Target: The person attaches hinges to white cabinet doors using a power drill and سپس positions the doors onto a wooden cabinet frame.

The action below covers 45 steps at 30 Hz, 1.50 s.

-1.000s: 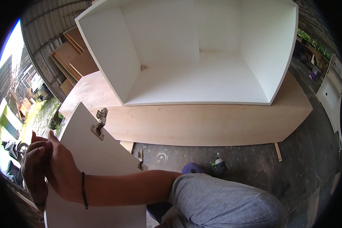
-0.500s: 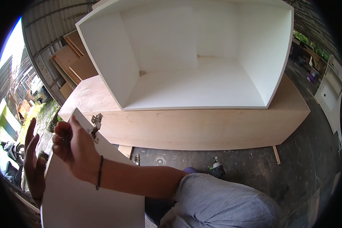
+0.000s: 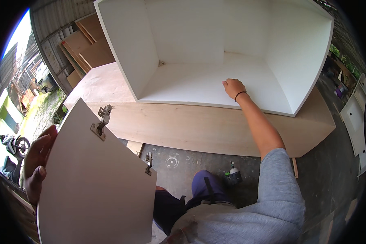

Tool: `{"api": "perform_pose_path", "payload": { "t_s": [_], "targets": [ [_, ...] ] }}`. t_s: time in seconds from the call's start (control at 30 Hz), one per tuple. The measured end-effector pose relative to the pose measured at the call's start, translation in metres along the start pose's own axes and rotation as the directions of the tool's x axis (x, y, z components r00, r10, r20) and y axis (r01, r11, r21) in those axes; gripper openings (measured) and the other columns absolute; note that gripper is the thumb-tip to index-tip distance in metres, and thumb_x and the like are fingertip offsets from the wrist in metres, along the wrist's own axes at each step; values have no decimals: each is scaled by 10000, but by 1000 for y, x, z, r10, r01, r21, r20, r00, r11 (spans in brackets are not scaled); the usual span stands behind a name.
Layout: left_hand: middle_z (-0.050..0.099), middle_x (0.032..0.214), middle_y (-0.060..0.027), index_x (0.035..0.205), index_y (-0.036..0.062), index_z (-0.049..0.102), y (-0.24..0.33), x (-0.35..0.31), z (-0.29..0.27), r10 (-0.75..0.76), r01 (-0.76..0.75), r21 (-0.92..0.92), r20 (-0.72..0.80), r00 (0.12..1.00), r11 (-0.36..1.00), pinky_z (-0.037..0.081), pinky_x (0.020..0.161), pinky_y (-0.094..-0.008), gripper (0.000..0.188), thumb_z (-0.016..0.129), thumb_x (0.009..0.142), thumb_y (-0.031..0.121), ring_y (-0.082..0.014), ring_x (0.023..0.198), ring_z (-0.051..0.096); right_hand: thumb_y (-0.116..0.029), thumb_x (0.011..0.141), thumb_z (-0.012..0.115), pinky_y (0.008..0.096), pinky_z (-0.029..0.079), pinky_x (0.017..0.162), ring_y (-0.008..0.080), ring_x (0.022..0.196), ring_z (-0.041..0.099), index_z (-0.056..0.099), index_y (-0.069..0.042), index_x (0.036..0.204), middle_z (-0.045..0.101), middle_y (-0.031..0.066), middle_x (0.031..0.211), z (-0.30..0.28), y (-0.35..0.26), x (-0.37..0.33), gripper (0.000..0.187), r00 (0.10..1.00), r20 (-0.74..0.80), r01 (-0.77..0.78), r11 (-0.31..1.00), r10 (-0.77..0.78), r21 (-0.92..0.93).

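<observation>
flat white board panel (image 3: 97, 183) tilted up at lower l, fitted w/ 2 silver metal hinges (image 3: 99, 131) along upper-r edge. l hand (image 3: 38, 162) up against panel's l edge, fingers partly hidden; can't tell if gripping or just bracing. r hand (image 3: 234, 87) curled into narrow fist over inner bottom of open white box cabinet (image 3: 130, 44); can't tell re contents or contact. cabinet atop long pale plywood box (image 3: 183, 128). nearby on dark grey concrete floor (image 3: 191, 162): small blk/white/green tool (image 3: 234, 175).

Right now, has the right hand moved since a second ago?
Yes: the right hand went rightward and forward from the white panel to the white cabinet.
</observation>
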<state>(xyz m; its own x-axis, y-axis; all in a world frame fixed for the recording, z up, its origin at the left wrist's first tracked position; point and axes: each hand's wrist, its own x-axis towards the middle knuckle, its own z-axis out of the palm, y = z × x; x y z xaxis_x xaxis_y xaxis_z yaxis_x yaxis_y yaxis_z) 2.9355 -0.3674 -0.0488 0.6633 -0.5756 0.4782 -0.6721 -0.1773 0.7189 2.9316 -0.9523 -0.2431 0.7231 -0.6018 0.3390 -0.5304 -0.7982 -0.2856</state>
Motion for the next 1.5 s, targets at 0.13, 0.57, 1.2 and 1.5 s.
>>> {"api": "perform_pose_path", "payload": {
  "t_s": [0.13, 0.57, 1.2, 1.5],
  "targets": [
    [320, 1383, -217, 1287, 94, 436, 17, -12, -6, -29, 30, 12, -40, 999, 999, 214, 1061, -510, 771, 584, 725, 601, -360, 1312, 255, -283, 899, 440, 417, 480, 805, 312, 919, 583, 586, -56, 958, 600, 146, 985, 5, 10, 11, 277, 988, 99, 135, 974, -118, -180],
    [321, 1379, -222, 1283, 80, 436, 8, -15, -2, -64, 57, -90, -84, 994, 994, 225, 1057, -513, 776, 601, 718, 585, -368, 1307, 262, -201, 792, 592, 419, 446, 782, 288, 979, 510, 597, -90, 906, 538, 74, 1063, 11, 13, 0, 160, 836, -422, 374, 927, -352, -32],
    [259, 1411, -229, 1326, 52, 365, -18, -39, -35, -2, -18, -567, -34, 999, 823, 219, 1071, -490, 708, 392, 857, 581, -354, 1319, 245, -360, 799, 666, 334, 413, 900, 245, 1081, 512, 343, -13, 1287, 504, 179, 1166, 71, -321, -210, 681, 651, -133, 114, -77, -747, 991],
    [419, 1278, -214, 1269, -22, 395, -77, -239, 5, -292, -395, -670, -674, 679, 628, 399, 945, -434, 741, 458, 829, 570, -308, 1140, 460, -338, 800, 661, 366, 411, 894, 281, 1055, 511, 344, 13, 1240, 488, 190, 1141, 68, -294, -212, 646, 675, -43, 96, 30, -736, 995]
  ]
}}
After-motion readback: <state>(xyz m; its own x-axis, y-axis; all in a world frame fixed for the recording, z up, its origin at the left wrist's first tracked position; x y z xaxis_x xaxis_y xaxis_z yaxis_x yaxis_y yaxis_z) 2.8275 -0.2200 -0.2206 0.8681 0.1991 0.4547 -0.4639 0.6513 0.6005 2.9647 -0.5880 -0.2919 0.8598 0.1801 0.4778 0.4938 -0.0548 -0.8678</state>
